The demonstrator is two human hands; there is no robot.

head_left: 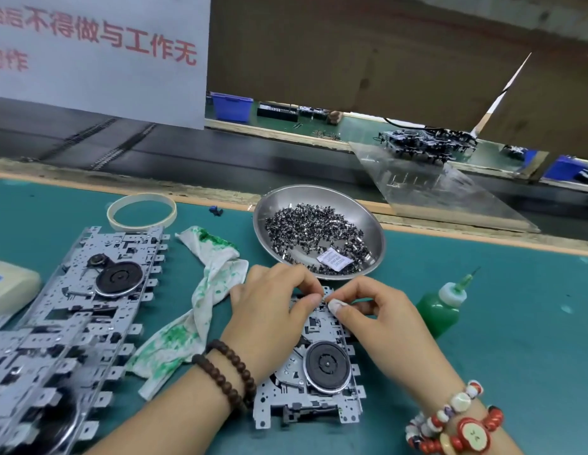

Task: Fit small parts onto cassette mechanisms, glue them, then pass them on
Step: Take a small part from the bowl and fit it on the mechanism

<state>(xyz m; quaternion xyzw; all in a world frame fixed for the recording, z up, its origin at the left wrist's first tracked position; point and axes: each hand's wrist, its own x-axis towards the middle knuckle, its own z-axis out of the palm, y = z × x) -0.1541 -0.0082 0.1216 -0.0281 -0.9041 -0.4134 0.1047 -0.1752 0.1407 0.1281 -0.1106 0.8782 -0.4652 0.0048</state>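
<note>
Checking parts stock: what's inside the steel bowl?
The steel bowl holds a heap of small dark metal parts, with a white sachet lying on top. The bowl bottom under the heap is covered.

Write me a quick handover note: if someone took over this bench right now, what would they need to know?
Left hand and right hand: fingertips pinched together at the far edge of the cassette mechanism on the mat, apparently seating a small part; the part itself is too small to see.
Spare parts: steel bowl, just beyond the hands.
Glue bottle: upright, right of the mechanism, untouched.
Stack of mechanisms: left, beside the green-stained rag.
Left: finish fitting, glue, pass on.
</note>
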